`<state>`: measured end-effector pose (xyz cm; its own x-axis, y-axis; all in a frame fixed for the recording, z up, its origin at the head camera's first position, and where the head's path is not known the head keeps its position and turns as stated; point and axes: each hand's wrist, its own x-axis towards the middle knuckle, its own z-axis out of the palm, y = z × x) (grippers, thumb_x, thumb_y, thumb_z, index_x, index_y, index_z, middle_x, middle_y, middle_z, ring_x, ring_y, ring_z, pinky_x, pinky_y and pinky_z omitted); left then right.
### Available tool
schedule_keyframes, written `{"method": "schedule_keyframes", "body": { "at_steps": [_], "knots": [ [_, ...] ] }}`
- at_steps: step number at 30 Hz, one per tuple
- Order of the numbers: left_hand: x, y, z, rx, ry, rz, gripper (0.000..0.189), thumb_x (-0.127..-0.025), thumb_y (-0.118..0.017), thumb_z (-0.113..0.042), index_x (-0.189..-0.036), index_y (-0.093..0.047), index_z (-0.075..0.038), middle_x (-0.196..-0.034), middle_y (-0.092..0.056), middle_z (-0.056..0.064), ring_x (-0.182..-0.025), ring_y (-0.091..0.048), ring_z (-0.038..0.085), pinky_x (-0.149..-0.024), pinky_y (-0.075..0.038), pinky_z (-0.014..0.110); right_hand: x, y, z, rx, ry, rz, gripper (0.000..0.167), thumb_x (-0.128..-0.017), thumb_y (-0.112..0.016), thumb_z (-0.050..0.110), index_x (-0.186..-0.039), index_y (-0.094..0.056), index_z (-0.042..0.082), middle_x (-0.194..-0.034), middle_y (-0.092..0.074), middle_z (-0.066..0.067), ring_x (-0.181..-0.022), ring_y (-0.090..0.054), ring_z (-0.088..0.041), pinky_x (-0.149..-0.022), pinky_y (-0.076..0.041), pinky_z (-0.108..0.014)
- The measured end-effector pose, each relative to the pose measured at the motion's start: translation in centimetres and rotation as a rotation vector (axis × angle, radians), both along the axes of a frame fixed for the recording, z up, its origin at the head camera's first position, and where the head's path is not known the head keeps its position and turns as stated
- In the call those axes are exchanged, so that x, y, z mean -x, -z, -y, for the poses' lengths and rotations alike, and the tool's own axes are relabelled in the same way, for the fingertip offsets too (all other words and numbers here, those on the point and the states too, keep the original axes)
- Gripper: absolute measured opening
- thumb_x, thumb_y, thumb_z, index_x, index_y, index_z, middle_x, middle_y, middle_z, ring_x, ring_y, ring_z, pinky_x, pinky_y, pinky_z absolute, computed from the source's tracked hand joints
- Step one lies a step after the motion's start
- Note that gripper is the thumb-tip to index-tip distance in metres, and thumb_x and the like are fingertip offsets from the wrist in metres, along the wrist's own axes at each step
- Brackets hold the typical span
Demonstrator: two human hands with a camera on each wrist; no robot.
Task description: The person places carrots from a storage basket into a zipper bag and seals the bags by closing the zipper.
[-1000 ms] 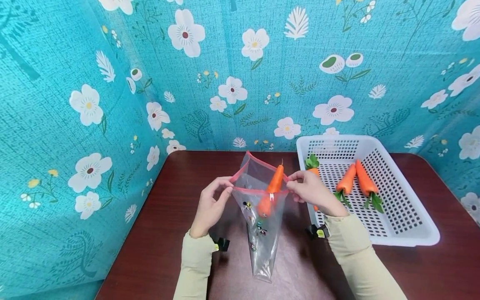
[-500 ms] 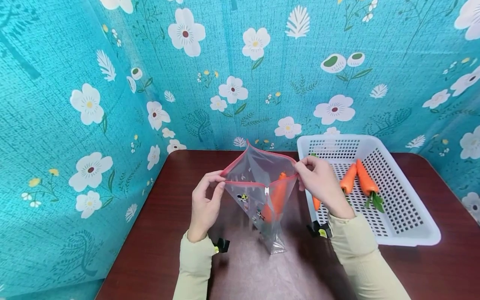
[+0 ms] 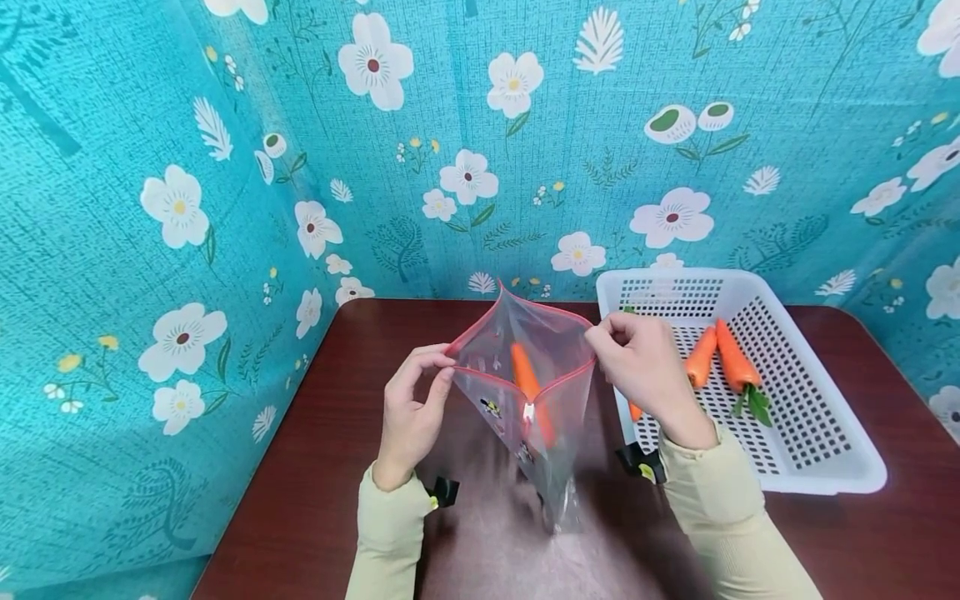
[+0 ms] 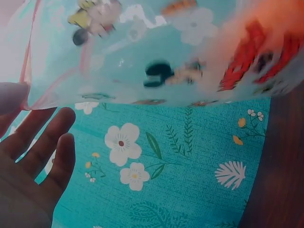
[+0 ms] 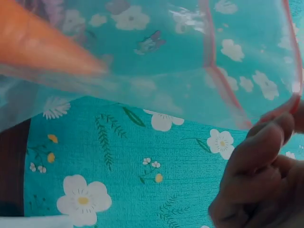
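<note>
A clear zip bag point(image 3: 487, 385) with a red zip edge and cartoon prints is spread wide at its mouth. Inside it a carrot point(image 3: 527, 375) stands tilted, tip up, its lower part blurred by the plastic. My left hand point(image 3: 411, 412) pinches the left corner of the mouth between thumb and fingers, the other fingers loosely bent in the left wrist view. The right corner is gripped by my right hand point(image 3: 647, 367), its fingers curled in. A white zip slider point(image 3: 529, 412) sits at the front middle of the rim.
To the right stands a white slotted basket point(image 3: 832, 392) holding carrots point(image 3: 737, 358), one partly hidden behind my right hand. The dark brown table point(image 3: 337, 433) meets a blue flowered cloth point(image 3: 420, 83) at the back and left.
My hands have moved apart and the bag's mouth has widened. The carrot has sunk from sticking out above the rim to inside the bag, and leans the other way.
</note>
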<state>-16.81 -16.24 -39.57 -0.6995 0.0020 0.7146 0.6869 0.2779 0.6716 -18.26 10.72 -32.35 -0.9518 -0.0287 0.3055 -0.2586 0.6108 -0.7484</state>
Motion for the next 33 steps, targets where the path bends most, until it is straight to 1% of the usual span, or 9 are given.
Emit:
{"method": "schedule_keyframes", "body": {
  "at_steps": [4,7,9,12,17,22,26,29,33],
  "knots": [
    [0.0,-0.1,0.0,0.015,-0.006,-0.01,0.016,-0.087,-0.065,0.005,-0.102,-0.064,-0.001,-0.112,-0.066,0.016,-0.099,-0.064,0.021,-0.085,-0.052,0.021,-0.2,-0.1,0.0,0.013,-0.026,-0.008,0.026,-0.088,-0.049,0.011,-0.064,-0.058,0.012,-0.047,-0.05,-0.003,-0.043,-0.05,-0.017,-0.045,-0.04,-0.029],
    [0.1,0.0,-0.1,0.029,-0.017,-0.013,0.016,-0.087,-0.065,0.005,-0.102,-0.064,-0.001,-0.112,-0.066,0.016,-0.1,-0.064,0.022,-0.086,-0.051,0.021,0.0,-0.1,-0.2,-0.006,-0.018,0.012,0.027,-0.088,-0.049,0.013,-0.063,-0.057,0.011,-0.048,-0.05,-0.003,-0.043,-0.051,-0.017,-0.046,-0.041,-0.03],
    [0.2,0.0,-0.1,0.041,-0.021,-0.001,0.016,-0.088,-0.065,0.003,-0.103,-0.065,-0.002,-0.112,-0.066,0.015,-0.101,-0.064,0.022,-0.087,-0.051,0.021,0.1,0.1,-0.5,-0.021,-0.014,0.046,0.027,-0.089,-0.048,0.014,-0.064,-0.056,0.01,-0.05,-0.051,-0.003,-0.045,-0.052,-0.018,-0.047,-0.042,-0.03],
    [0.3,0.3,-0.2,0.054,-0.013,0.019,0.015,-0.089,-0.064,0.001,-0.104,-0.065,-0.003,-0.112,-0.067,0.013,-0.1,-0.063,0.02,-0.086,-0.051,0.021,0.3,0.4,-0.9,-0.041,-0.004,0.08,0.027,-0.089,-0.047,0.016,-0.064,-0.056,0.009,-0.052,-0.053,-0.004,-0.046,-0.054,-0.019,-0.046,-0.042,-0.031],
    [0.6,0.7,-0.2,0.073,0.007,0.054,0.015,-0.091,-0.064,-0.003,-0.105,-0.065,-0.005,-0.11,-0.067,0.01,-0.092,-0.062,0.017,-0.079,-0.051,0.02,0.6,0.8,-1.3,-0.068,0.007,0.116,0.028,-0.089,-0.046,0.018,-0.066,-0.059,0.009,-0.055,-0.057,-0.005,-0.047,-0.056,-0.019,-0.046,-0.042,-0.031],
    [0.7,0.8,-0.1,0.104,0.035,0.097,0.015,-0.091,-0.065,-0.006,-0.105,-0.066,-0.008,-0.108,-0.067,0.007,-0.081,-0.059,0.014,-0.067,-0.052,0.022,0.7,1.3,-1.6,-0.092,-0.027,0.194,0.027,-0.091,-0.046,0.021,-0.071,-0.06,0.009,-0.059,-0.06,-0.008,-0.049,-0.056,-0.019,-0.047,-0.041,-0.03],
    [0.8,1.1,0.1,0.152,0.058,0.148,0.013,-0.091,-0.066,-0.01,-0.103,-0.068,-0.011,-0.103,-0.067,0.004,-0.074,-0.057,0.013,-0.059,-0.05,0.024,0.9,2.1,-1.9,-0.124,-0.039,0.239,0.027,-0.091,-0.047,0.022,-0.072,-0.06,0.008,-0.061,-0.061,-0.006,-0.05,-0.056,-0.018,-0.047,-0.042,-0.03],
    [0.9,1.4,0.1,0.194,0.065,0.183,0.013,-0.09,-0.067,-0.013,-0.103,-0.069,-0.013,-0.098,-0.067,0.002,-0.074,-0.057,0.012,-0.057,-0.049,0.024,1.0,2.8,-2.2,-0.149,-0.069,0.268,0.026,-0.091,-0.048,0.021,-0.073,-0.06,0.006,-0.062,-0.061,-0.005,-0.05,-0.057,-0.018,-0.048,-0.043,-0.031],
    [0.9,1.7,0.1,0.249,0.065,0.219,0.013,-0.09,-0.068,-0.015,-0.103,-0.069,-0.017,-0.094,-0.066,-0.002,-0.073,-0.056,0.012,-0.057,-0.048,0.025,1.2,3.8,-2.6,-0.175,-0.132,0.315,0.025,-0.091,-0.049,0.019,-0.073,-0.059,0.005,-0.063,-0.059,-0.005,-0.05,-0.056,-0.017,-0.047,-0.045,-0.031]
  ]
}}
